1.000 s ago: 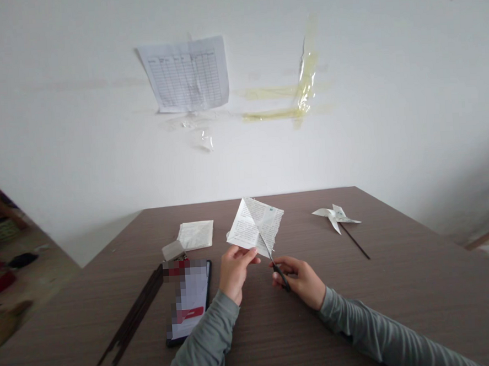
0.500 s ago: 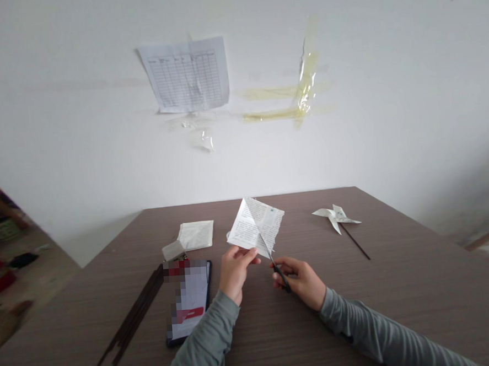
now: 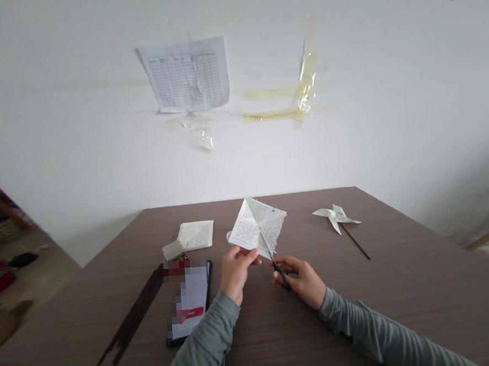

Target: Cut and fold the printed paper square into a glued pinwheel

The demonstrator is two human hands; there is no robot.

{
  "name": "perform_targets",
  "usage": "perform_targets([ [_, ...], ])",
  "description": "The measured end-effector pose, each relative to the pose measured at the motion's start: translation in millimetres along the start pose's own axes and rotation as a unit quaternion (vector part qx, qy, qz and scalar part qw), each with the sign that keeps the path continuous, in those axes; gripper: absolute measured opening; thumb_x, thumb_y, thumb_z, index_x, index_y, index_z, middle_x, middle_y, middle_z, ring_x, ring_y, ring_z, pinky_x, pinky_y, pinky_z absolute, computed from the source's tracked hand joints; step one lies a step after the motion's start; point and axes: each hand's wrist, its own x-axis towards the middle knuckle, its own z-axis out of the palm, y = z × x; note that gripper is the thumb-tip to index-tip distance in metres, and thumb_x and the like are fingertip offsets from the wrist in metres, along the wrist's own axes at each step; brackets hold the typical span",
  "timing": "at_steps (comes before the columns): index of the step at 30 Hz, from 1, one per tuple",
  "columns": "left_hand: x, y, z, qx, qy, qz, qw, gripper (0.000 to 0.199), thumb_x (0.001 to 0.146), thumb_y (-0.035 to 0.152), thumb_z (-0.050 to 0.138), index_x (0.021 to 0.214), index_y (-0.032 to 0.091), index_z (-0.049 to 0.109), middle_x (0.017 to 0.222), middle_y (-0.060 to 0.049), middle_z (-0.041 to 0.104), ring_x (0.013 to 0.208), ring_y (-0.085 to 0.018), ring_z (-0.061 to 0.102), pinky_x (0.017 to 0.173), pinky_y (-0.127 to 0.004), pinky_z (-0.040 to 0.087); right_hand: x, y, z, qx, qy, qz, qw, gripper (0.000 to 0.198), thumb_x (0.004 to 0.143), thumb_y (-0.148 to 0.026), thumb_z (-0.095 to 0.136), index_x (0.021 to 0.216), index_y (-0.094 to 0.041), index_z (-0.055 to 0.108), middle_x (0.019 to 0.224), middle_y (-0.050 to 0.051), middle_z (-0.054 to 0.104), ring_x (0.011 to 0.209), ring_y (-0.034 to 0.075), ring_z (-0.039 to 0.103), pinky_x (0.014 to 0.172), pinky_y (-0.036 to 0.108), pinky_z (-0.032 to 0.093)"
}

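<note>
Your brown table [image 3: 420,282] fills the lower frame, bearing dark sticks [image 3: 132,308] and a phone [image 3: 195,296] at lower left and a paper pinwheel [image 3: 335,219] toward the right. Just below centre, your left hand [image 3: 235,274] pinches the lower edge of the printed paper square [image 3: 247,227], while your right hand [image 3: 303,281] has its fingers closed on the handles of the scissors [image 3: 285,281], their blades seemingly lined up with its diagonal crease. If the thin sheet sags or twists in that one-sided pinch, the blades could stray or tear it, and your left fingertips, so near the steel, could get nicked.
</note>
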Motion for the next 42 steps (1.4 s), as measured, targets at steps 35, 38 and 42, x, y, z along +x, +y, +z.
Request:
perform_targets([
  [35,2.1,-3.5,-1.3,-0.008,0.0,0.018,1.0,0.03,0.071,0.025,0.113,0.081,0.021,0.085,0.078,-0.003,0.088,0.074,-0.022,0.085,0.058,-0.025,0.063,-0.5,-0.1,0.1,-0.006,-0.003,-0.001,1.0,0.063,0.081,-0.085,0.102,0.105,-0.028,0.089,0.076,0.01,0.088,0.072,0.037,0.083,0.076,0.051,0.071],
  [38,3.2,-3.7,-3.6,-0.008,0.011,0.024,1.0,0.03,0.071,0.028,0.113,0.085,0.021,0.088,0.084,-0.005,0.091,0.073,-0.022,0.086,0.058,-0.025,0.061,0.9,6.3,-3.0,-0.009,-0.016,-0.011,1.0,0.061,0.084,-0.083,0.102,0.107,-0.028,0.091,0.075,0.008,0.087,0.071,0.035,0.083,0.076,0.049,0.072],
  [42,4.5,-3.1,-6.4,-0.003,0.025,0.036,0.999,0.029,0.07,0.033,0.11,0.085,0.02,0.089,0.083,-0.006,0.091,0.071,-0.023,0.084,0.057,-0.025,0.055,3.4,14.6,-11.6,-0.051,-0.024,-0.037,0.998,0.057,0.089,-0.078,0.099,0.111,-0.026,0.094,0.075,0.003,0.087,0.072,0.031,0.083,0.09,0.052,0.074],
])
